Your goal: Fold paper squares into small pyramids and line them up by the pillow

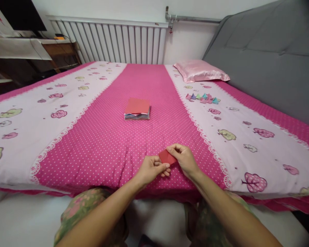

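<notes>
Between my two hands is a small folded piece of red paper (167,156), held just above the near edge of the bed. My left hand (154,168) pinches its lower left side, thumb on top and fingers beneath. With thumb and fingertips, my right hand (183,158) grips its upper right side. Farther out on the bed lies a stack of square paper (137,107) with a red sheet on top. Several small folded paper pieces (204,98) in pink, purple, green and blue sit in a cluster to the right.
A pink and white bedspread (105,137) covers the bed. At the far right is a pink pillow (201,70) beside a grey padded headboard (262,51). A radiator (113,41) runs along the wall, and a desk (18,48) with a monitor (20,15) stands far left.
</notes>
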